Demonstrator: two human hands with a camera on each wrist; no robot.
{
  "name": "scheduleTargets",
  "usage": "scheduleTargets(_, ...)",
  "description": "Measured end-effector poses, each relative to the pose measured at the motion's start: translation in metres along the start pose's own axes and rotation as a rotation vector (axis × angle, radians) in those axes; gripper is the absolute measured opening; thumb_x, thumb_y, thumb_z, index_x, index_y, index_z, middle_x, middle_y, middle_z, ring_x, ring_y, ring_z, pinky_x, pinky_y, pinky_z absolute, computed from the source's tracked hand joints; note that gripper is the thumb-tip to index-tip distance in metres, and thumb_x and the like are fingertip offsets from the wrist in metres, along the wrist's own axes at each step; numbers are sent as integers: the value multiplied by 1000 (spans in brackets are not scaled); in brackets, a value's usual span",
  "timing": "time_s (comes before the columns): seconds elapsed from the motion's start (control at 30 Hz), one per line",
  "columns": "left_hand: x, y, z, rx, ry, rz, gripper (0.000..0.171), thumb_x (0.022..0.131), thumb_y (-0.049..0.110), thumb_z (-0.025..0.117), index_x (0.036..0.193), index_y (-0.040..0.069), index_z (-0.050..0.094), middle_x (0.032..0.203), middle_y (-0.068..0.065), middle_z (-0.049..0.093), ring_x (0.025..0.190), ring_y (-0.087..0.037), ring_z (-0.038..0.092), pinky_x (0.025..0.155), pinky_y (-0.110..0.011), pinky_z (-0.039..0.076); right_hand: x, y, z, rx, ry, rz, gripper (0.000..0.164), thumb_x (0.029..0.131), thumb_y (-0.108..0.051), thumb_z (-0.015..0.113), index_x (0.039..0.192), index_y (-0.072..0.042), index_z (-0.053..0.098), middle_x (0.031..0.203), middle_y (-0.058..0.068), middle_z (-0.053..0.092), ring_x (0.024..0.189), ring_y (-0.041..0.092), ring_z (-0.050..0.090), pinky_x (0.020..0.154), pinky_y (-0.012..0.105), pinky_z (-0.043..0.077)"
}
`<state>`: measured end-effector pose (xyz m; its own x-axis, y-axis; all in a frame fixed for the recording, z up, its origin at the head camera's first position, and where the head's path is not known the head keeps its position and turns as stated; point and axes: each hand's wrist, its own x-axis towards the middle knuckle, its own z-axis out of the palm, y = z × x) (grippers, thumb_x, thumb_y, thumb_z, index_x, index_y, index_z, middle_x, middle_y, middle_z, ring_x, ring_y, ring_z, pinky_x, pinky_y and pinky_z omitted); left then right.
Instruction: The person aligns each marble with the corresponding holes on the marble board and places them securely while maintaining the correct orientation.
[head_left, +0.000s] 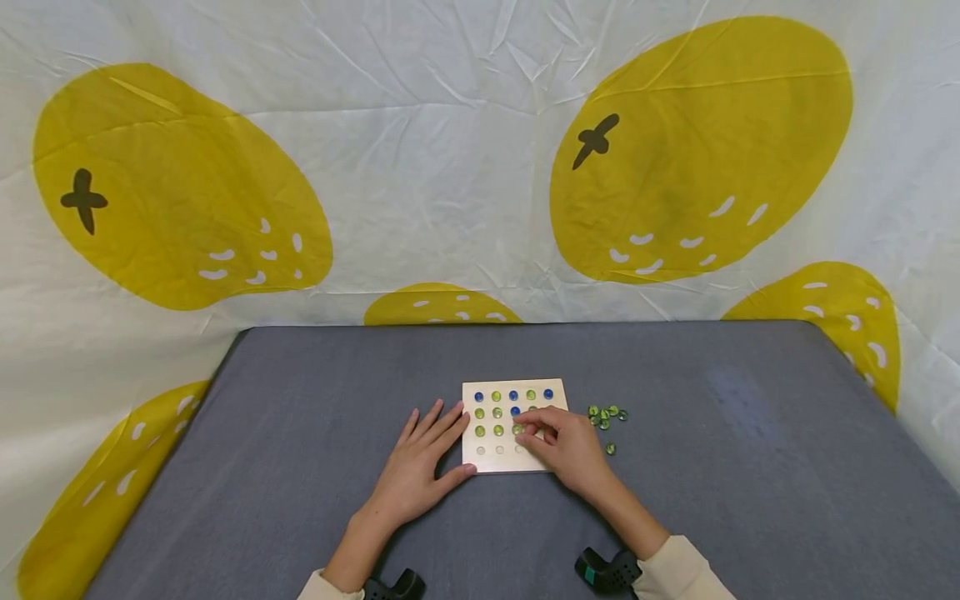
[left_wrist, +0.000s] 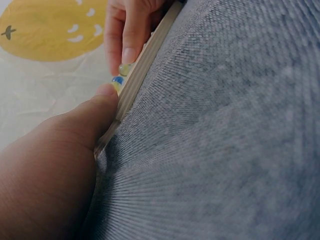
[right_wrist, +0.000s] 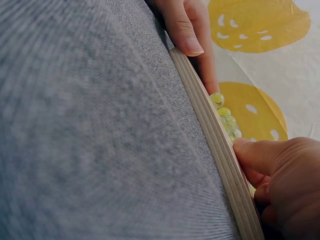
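A pale wooden board [head_left: 491, 463] with rows of round hollows lies on the table. Blue and yellow-green glass marbles fill its two back rows and the left part of the third; hollows show bare at the front left. My left hand [head_left: 420, 462] lies flat with fingers spread, its fingertips and thumb against the board's left edge. Over the board, my right hand [head_left: 570, 450] pinches a yellow-green marble [head_left: 517, 429] between thumb and fingers at the third row's middle hollow. This hand hides the right part of the front rows.
Several loose green marbles [head_left: 603, 415] are clustered right of the board, and a single green marble [head_left: 611, 449] lies nearer. Grey cloth [head_left: 300, 433] covers the table. Behind hangs a white curtain [head_left: 450, 183] with yellow fruit shapes.
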<state>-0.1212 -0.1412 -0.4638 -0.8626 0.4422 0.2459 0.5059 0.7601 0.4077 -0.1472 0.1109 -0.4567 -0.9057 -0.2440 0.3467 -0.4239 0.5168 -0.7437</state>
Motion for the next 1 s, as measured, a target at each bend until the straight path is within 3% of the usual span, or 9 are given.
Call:
scheduleTargets(0.67, -1, 0, 1, 4, 5, 1, 70, 91, 55, 56, 148, 18, 40, 153, 2, 33, 142, -27, 23, 114, -53, 13, -1, 1, 1, 11, 3, -19, 19, 77, -10, 81, 94, -13, 76, 71, -15, 59, 47, 0, 36, 42, 19, 30)
scheduleTargets(1.0, -1, -2, 4, 11, 12, 9, 70, 91, 56, 55, 148, 19, 40, 153, 2, 33, 142, -26, 23, 114, -52, 12, 0, -6, -7, 74, -28, 41, 19, 79, -10, 79, 97, -12, 75, 73, -12, 61, 52, 4, 45, 45, 20, 38)
